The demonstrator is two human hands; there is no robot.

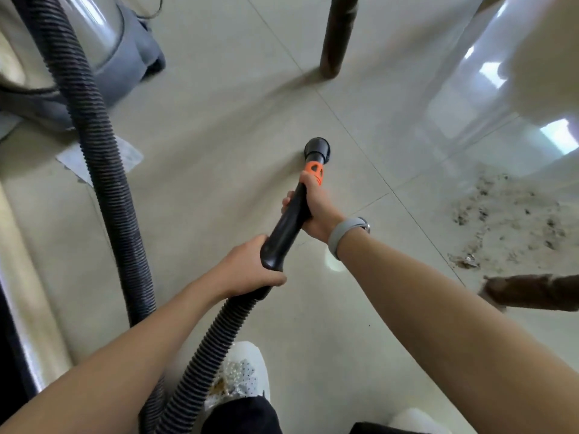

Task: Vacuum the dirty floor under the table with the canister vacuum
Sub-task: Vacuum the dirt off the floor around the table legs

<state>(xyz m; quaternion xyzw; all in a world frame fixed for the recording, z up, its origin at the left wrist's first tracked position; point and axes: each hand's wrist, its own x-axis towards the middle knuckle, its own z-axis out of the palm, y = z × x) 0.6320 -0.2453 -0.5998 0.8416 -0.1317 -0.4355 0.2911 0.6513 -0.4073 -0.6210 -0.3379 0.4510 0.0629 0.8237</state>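
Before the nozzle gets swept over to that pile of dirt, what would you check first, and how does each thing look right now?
1. Left hand grips the rear of the wand: ok.
2. Right hand holds the wand near the orange collar: ok.
3. Nozzle over the dirt pile: not ok, it sits to the pile's left.
4. Path to the pile free: ok, bare tiles; a table leg lies near its close edge.
5. Hose unkinked: ok where visible.
6. Vacuum running: cannot tell.
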